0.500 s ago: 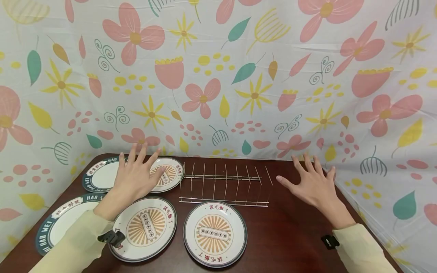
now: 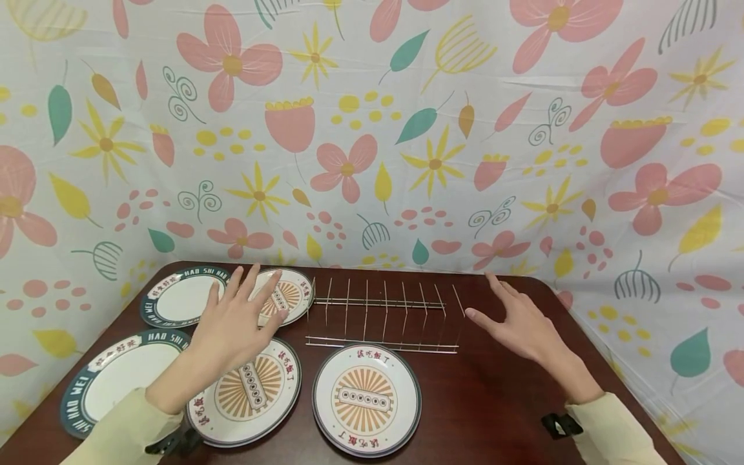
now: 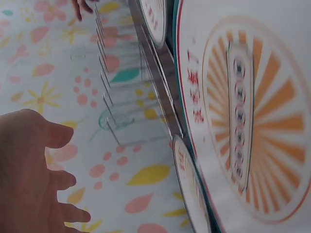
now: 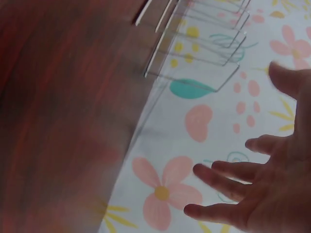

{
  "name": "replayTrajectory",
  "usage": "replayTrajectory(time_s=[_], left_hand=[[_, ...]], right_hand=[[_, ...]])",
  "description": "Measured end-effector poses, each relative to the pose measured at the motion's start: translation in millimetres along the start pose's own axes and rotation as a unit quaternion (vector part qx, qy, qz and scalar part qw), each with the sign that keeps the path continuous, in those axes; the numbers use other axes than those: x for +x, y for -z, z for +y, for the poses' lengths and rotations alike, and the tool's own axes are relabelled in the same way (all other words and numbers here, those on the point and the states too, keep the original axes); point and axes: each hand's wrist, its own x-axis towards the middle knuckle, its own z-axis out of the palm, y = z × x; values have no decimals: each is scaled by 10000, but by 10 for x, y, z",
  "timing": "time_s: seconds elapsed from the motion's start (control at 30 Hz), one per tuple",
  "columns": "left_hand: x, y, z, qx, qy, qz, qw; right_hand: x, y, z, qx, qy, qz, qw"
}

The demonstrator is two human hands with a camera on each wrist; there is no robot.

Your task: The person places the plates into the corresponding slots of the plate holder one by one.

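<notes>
A wire dish rack (image 2: 378,302) stands toward the back of the dark table. To its left, my left hand (image 2: 229,332) hovers above the plates, fingers spread and holding nothing. Beneath it is a sunburst plate (image 2: 250,387), partly covered by the forearm; a smaller-looking sunburst plate (image 2: 293,297) lies behind. Another sunburst plate (image 2: 364,413) sits in front of the rack. Just right of the rack, my right hand (image 2: 526,329) is raised with extended fingers and nothing in them. In the right wrist view the rack's end (image 4: 226,77) appears beyond the thumb.
Two plates with blue lettered rims, one at the back left (image 2: 183,297) and one nearer (image 2: 128,374), lie at the table's left side. A floral cloth (image 2: 372,129) hangs right behind the table (image 2: 471,400) and along its sides.
Both hands have dipped slightly. My right hand has shifted left toward the rack and its fingers have drawn closer together. The plates and rack stay where they were.
</notes>
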Motion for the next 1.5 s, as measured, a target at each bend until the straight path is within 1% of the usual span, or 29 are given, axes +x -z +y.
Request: replayTrajectory(time_s=[0.07, 0.13, 0.27, 0.37, 0.47, 0.53, 0.6, 0.7, 0.8, 0.87, 0.93, 1.0, 1.07, 1.1, 1.17, 1.2, 1.23, 1.3, 1.4, 1.5], left_hand=[[-62, 0, 63, -90, -87, -18, 9999], [-128, -2, 137, -305, -167, -10, 9994], [-262, -21, 297, -759, -173, -97, 9969], [-341, -51, 410, -1075, -91, -318, 9936], [-407, -97, 502, -1518, -106, -561, 9868], [-448, -135, 548, -1863, -129, -733, 9797], [-484, -175, 575, -2160, -233, -859, 9723], [-523, -235, 594, -2457, -427, -989, 9633], [-538, -287, 595, -2646, -566, -1136, 9560], [-539, -315, 593, -2805, -592, -1268, 9496], [-539, -338, 592, -3157, -518, -1499, 9355], [-540, -356, 590, -3536, -392, -1730, 9184], [-539, -372, 588, -3930, -203, -1975, 8979], [-540, -378, 587, -4137, -80, -2092, 8860], [-539, -392, 585, -4352, 57, -2217, 8726], [-539, -400, 586, -4429, 113, -2244, 8679], [-541, -409, 588, -4484, 147, -2252, 8649], [-546, -427, 593, -4561, 171, -2253, 8607], [-554, -451, 605, -4592, 138, -2233, 8597], [-557, -469, 618, -4616, 113, -2258, 8578]], right_hand=[[-14, -27, -5, 319, 247, 115, 9991], [-22, -53, -12, 630, 496, 206, 9966], [-36, -97, -34, 1136, 743, 201, 9905], [-35, -125, -54, 1445, 831, 138, 9859], [-20, -160, -62, 1656, 903, 148, 9819], [-11, -181, -66, 1788, 940, 186, 9792], [-3, -200, -64, 1882, 953, 226, 9772], [11, -224, -65, 2012, 926, 221, 9749], [24, -245, -65, 2115, 857, 142, 9735], [31, -261, -64, 2177, 823, 102, 9725], [37, -276, -61, 2238, 816, 58, 9712], [42, -290, -59, 2319, 809, 14, 9694], [48, -302, -58, 2427, 818, -27, 9666], [49, -307, -57, 2478, 834, -55, 9652], [52, -314, -57, 2596, 848, -102, 9619], [52, -316, -61, 2633, 871, -115, 9607], [54, -318, -61, 2681, 893, -133, 9591], [58, -323, -56, 2802, 932, -209, 9552], [64, -333, -40, 3098, 910, -386, 9456], [67, -350, -5, 3421, 851, -577, 9340]])
